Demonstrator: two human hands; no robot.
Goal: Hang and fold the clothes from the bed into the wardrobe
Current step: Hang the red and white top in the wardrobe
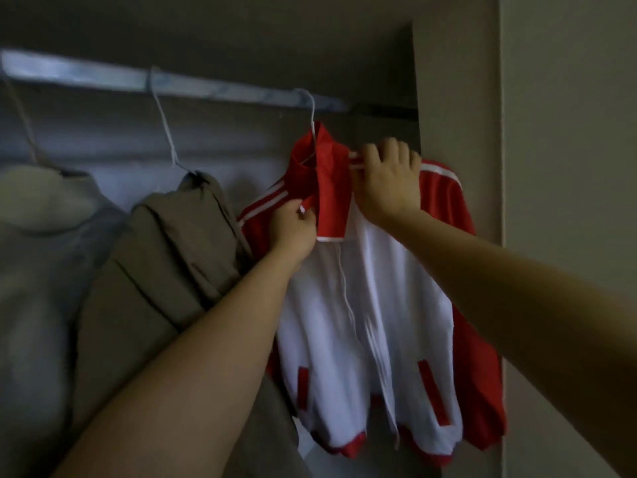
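here both hands, left hand (293, 225) and right hand (386, 177), grip the jacket (389, 288).

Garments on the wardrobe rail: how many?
3. Grey garment far left, olive jacket in the middle, red-and-white jacket at right, gripped by the left hand and right hand. More may hang past the left frame edge.

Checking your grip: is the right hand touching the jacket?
Touching. The head view shows the right hand with fingers curled over the jacket at its striped shoulder, beside the collar.
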